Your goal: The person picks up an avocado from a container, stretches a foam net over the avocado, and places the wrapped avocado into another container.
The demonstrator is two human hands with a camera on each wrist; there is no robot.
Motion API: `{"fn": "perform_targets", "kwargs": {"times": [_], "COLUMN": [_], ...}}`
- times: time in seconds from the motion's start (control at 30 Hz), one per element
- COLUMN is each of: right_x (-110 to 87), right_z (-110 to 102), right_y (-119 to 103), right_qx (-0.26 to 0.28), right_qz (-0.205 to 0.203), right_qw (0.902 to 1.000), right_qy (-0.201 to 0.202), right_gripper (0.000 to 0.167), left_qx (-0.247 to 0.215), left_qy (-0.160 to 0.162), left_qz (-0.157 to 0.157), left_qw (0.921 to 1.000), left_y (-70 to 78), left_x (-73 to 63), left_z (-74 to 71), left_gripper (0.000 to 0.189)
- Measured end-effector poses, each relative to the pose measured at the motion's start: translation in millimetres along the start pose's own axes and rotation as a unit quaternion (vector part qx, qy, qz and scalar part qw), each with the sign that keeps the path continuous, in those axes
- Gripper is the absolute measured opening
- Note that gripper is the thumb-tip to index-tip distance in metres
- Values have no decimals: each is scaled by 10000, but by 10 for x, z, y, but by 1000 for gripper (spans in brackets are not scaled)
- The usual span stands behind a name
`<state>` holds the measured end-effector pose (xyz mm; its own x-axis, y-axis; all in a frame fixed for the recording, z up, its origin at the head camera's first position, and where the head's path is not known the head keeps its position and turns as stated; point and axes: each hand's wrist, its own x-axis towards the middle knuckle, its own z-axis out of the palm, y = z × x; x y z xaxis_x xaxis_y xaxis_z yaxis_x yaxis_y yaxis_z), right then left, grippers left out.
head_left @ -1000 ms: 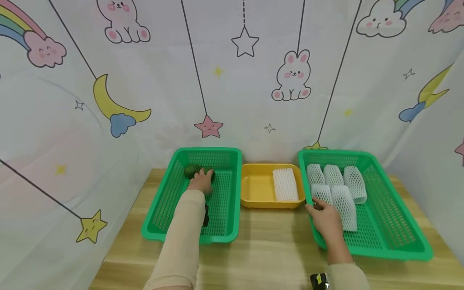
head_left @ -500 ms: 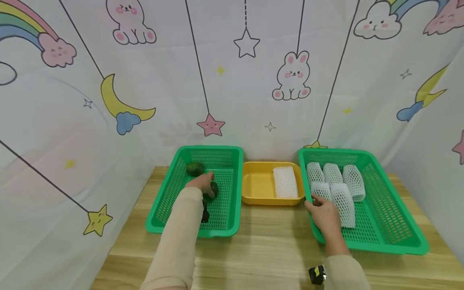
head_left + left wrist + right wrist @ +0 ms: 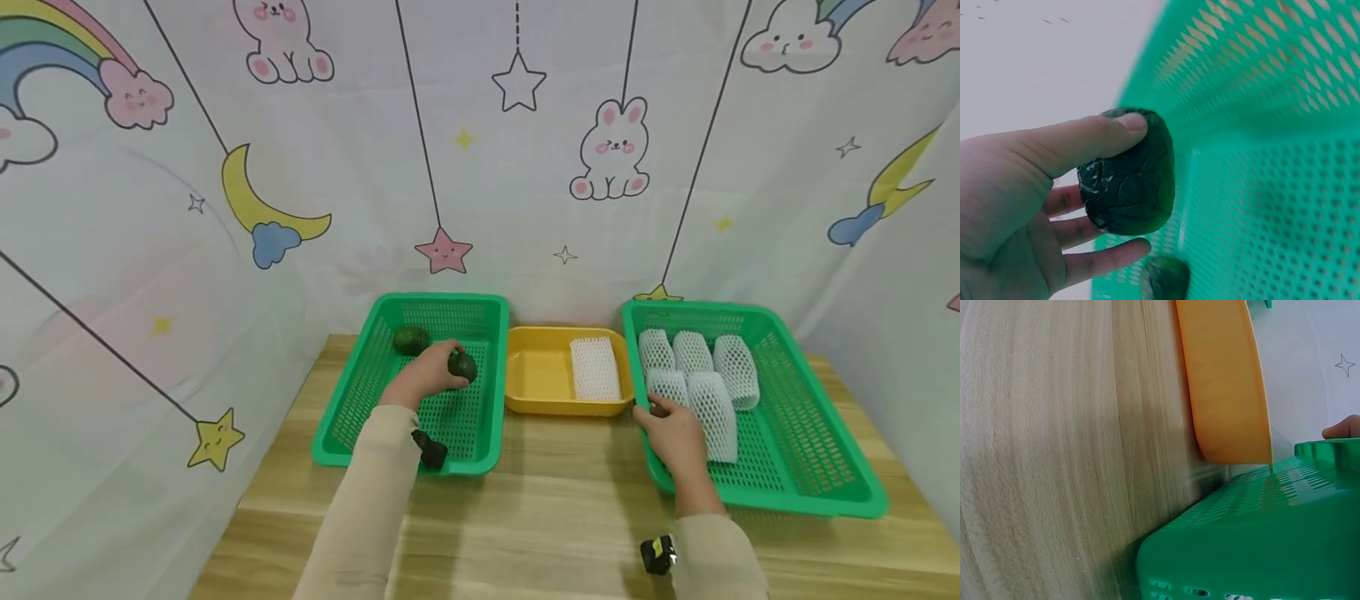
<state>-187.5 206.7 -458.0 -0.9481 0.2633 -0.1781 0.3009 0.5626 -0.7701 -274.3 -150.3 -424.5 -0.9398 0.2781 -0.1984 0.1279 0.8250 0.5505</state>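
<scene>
Thumb and fingers of my left hand pinch a dark green avocado, raised over the left green basket. Up close in the left wrist view, the avocado has a dark, wrinkled, glossy surface, with the thumb pressed on its top. A second avocado lies in that basket's far left corner. My right hand grips the left rim of the right green basket, beside several white foam net sleeves. One fingertip shows over this rim in the right wrist view.
Between the baskets stands a yellow tray holding white foam netting. Everything rests on a wooden table. A white curtain with cartoon prints hangs behind and at both sides. Small black devices sit at both wrists.
My left hand has gone from the far-left part of the left basket to the right, bringing one avocado up with it. The right hand stays on its basket's rim. The head view has shifted slightly.
</scene>
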Motion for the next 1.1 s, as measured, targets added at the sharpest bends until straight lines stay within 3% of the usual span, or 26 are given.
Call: {"fn": "perform_targets", "kwargs": {"times": [0.37,0.6,0.8,1.1], "right_x": [28,29,34,14], "right_z": [3,-4,3,-17], "right_y": [1,10,10,-5], "right_qx": [57,111,109,106], "right_qz": [-20,17,34,-27], "right_qw": [10000,9999,9999,9999], "right_qy": [76,-26,-31,-63], "right_gripper": [53,53,53,53], "left_qx": [-142,-291,-241,-295], "left_qy": [587,707,836,983], "left_qz": [558,769,877,1122], "left_qw": [9966,9941,9923,9884], "left_y": [455,706,834,956], "left_x": [-107,-175,-164,-160], "left_z": [-4,131,296,426], "left_gripper": [56,57,58,58]}}
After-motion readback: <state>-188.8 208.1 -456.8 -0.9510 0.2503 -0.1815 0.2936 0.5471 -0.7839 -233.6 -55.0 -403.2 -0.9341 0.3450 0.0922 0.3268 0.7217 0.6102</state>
